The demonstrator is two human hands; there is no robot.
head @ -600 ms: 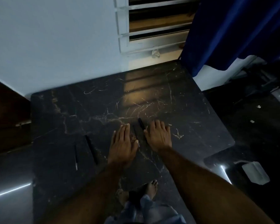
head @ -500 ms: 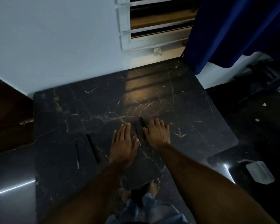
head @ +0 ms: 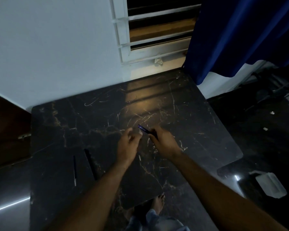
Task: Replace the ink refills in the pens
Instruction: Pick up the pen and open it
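Observation:
My right hand (head: 165,143) grips a dark blue pen (head: 144,130) just above the black marble table (head: 198,130), its free end pointing up-left. My left hand (head: 128,145) hovers right beside that end with its fingers loosely curled; motion blur hides whether a fingertip touches the pen. A thin ink refill (head: 74,170) with a pale tip lies on the table's left part. A second dark pen (head: 90,164) lies just to the right of the refill, both roughly parallel.
The table stands against a white wall under a louvred window (head: 157,30). A blue curtain (head: 240,35) hangs at the back right. To the right the dark floor holds a pale plastic container (head: 270,185) and small white bits. My bare foot (head: 158,204) shows below the table's near edge.
Both hands lay flat on the table with the pen between them. Now they are raised, the right hand has taken hold of the pen, and the left hand's fingers have curled.

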